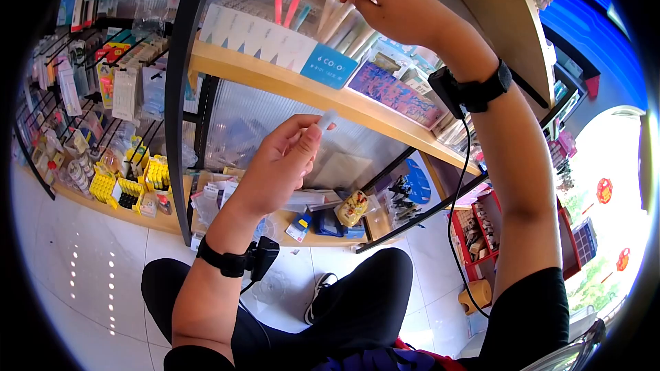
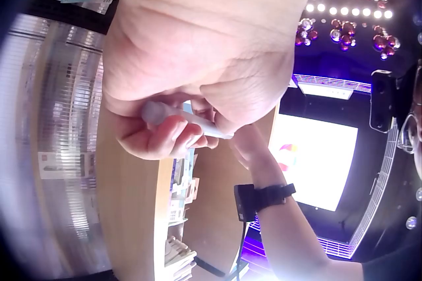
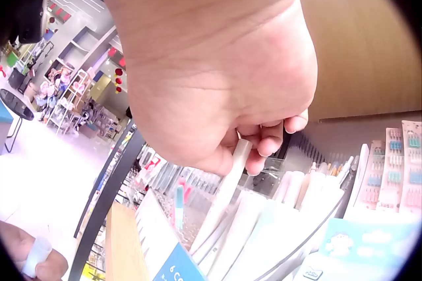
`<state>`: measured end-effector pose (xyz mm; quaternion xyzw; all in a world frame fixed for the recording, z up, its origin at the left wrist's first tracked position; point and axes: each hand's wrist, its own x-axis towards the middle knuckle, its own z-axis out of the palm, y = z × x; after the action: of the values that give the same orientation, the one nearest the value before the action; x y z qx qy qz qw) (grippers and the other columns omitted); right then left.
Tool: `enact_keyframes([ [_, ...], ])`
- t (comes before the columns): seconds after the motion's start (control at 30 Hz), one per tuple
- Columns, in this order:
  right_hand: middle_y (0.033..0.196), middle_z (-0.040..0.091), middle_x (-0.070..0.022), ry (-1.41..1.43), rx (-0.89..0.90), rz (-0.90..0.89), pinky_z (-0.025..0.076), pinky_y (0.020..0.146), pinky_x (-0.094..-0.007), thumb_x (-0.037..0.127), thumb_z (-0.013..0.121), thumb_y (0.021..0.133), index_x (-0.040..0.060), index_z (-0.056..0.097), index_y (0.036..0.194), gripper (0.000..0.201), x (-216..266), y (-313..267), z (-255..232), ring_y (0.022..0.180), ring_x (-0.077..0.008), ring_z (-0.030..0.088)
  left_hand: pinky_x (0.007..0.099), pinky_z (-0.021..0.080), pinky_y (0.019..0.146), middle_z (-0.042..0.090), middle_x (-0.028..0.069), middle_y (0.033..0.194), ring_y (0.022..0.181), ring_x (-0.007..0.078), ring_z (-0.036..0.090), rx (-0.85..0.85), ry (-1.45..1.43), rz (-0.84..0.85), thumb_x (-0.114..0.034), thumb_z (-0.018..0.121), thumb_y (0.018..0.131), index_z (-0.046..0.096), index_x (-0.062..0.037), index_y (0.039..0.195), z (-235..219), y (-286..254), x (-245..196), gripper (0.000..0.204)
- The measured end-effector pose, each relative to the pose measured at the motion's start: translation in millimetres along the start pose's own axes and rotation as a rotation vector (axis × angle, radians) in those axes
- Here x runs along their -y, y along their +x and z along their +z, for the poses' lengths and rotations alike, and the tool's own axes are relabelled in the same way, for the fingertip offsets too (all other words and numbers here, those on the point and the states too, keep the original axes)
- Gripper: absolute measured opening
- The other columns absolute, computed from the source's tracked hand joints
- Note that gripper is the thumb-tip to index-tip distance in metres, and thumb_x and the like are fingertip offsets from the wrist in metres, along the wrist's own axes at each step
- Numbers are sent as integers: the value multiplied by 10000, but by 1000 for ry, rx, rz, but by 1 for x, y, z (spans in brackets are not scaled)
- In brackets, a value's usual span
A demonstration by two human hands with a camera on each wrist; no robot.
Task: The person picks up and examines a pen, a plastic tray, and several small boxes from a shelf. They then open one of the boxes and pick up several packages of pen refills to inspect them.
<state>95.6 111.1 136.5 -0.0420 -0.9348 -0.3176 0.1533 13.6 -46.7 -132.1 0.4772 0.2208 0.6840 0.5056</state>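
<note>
My left hand (image 1: 278, 165) grips a whitish, translucent tube (image 1: 327, 120) between thumb and fingers, in front of the shelf edge. The left wrist view shows the same tube (image 2: 188, 118) lying across the curled fingers. Up on the shelf, my right hand (image 1: 399, 10) reaches into a group of pale tubes. In the right wrist view, thumb and fingers of that hand (image 3: 224, 90) pinch the top of a white tube (image 3: 227, 189), which leans among other white tubes (image 3: 254, 228).
A blue card marked "6 CO" (image 1: 328, 66) and a patterned purple box (image 1: 395, 95) stand along the wooden shelf edge (image 1: 275, 81). A black upright post (image 1: 180, 96) is left of my left hand. Packets and a yellow package (image 1: 352, 209) lie on the lower shelf.
</note>
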Motion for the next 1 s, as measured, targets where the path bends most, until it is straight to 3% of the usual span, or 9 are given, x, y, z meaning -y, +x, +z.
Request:
enact_keyframes([
  [0.07,1038,706,-88,-43,-14,-56,521,919,-407,151,595,1025,54,708,1136,185,-2,-2,6,994,-278,665,162,346,531,492,-62,845,646,3,407,-24,-6,6,-385,572,1090,606,-101,1324,0,0,-2,370],
  [0.13,1079,687,-117,-88,41,-68,480,977,-467,147,580,1011,80,711,1094,169,9,-5,10,1086,-354,622,165,355,548,494,-61,847,657,6,410,-46,10,22,-367,577,1090,598,-90,1341,2,0,-2,374],
  [0.27,1062,684,-108,-204,14,-114,490,948,-445,151,611,995,95,714,1137,184,20,-8,7,1066,-337,623,178,387,605,506,-53,862,711,16,435,-118,75,49,-313,601,1084,566,-67,1411,5,-1,-3,412],
  [0.47,1049,697,-99,117,-91,79,468,990,-438,174,722,919,112,741,1132,222,26,-12,-8,1052,-290,637,190,439,559,534,-37,969,745,26,500,-123,125,125,-288,662,1049,609,-90,1404,-2,1,-1,409],
  [0.57,1032,712,-112,128,5,-25,491,960,-426,131,704,906,106,749,1110,210,30,-23,-3,1023,-288,650,185,463,578,581,-23,992,811,38,528,-205,163,204,-268,715,1015,636,-87,1368,1,2,-4,405],
  [0.63,1016,724,-121,116,-95,-95,501,945,-429,105,694,881,78,745,1102,228,38,-32,-8,1006,-280,659,189,473,612,605,-16,1019,839,47,534,-229,150,202,-255,735,1000,647,-81,1347,2,4,-6,398],
  [0.77,915,726,-131,715,233,5,570,721,-395,138,715,851,51,734,1030,199,73,-61,-29,806,-307,705,200,476,730,624,7,1057,902,58,568,-259,207,266,-160,773,968,657,-28,1288,7,5,-5,365],
  [0.97,929,732,-113,938,292,162,544,629,-306,97,769,910,34,737,1054,161,85,-89,-20,724,-228,701,252,469,852,622,22,1082,968,105,581,-163,242,267,-87,809,922,665,-33,1224,24,14,-1,339],
  [1.0,942,739,-103,949,280,155,527,612,-271,76,762,921,18,736,1038,133,79,-90,-22,724,-157,687,257,470,836,619,27,1071,949,109,571,-194,176,311,-109,795,935,668,-38,1225,28,17,2,325],
])
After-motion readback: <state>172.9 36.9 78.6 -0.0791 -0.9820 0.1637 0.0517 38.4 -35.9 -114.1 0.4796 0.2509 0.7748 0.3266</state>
